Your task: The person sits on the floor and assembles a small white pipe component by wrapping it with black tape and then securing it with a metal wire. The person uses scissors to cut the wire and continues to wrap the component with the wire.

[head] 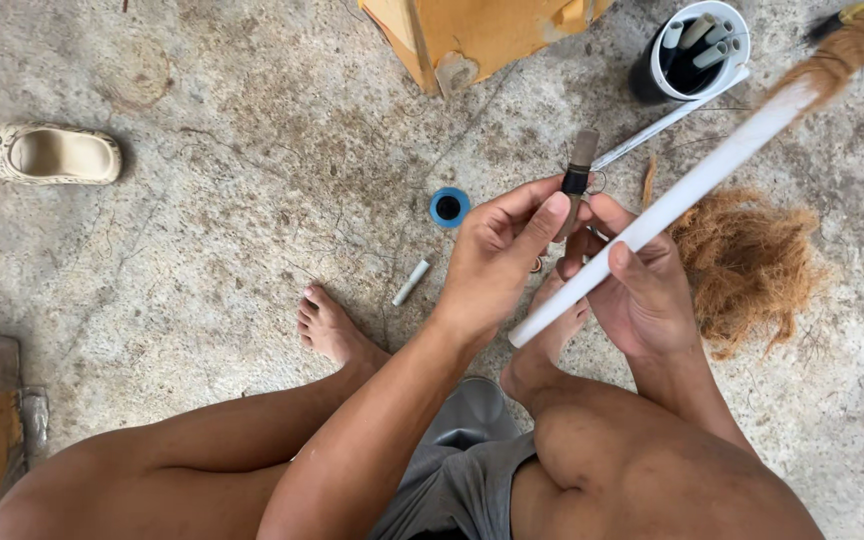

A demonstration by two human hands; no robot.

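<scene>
Head view looks down on a person who sits on a rough concrete floor (pixel 232 180) with bare legs. The left hand (pixel 497 255) is closed around a small dark cylinder with a brown tip (pixel 578 165), which points up toward 12 o'clock; what kind of tool it is, I cannot tell. The right hand (pixel 642 290) is clamped on a long white pipe (pixel 672 205), with the thumb on top. The pipe runs from about 7 o'clock near the hands up to 1 o'clock, where brown fibre rope (pixel 857 45) is wound around its far end. Both hands are close together, almost touching, above the right foot.

At 3 o'clock from the hands lies a loose heap of brown coconut fibre (pixel 747 265), partly under the pipe. At 12 o'clock stands a yellow wooden box (pixel 482 30), and at 1 o'clock a black-and-white container with short white tubes (pixel 697 45). A small blue reel (pixel 449 207) and a short white stick (pixel 411 283) lie at 9 o'clock from the hands, and a pale slipper (pixel 52 155) rests far at 10 o'clock.

In my judgement the long pipe is held only near its low end, so the heavy wrapped end could swing down and knock the container. The small cylinder is gripped only by fingertips and might slip to the floor.
</scene>
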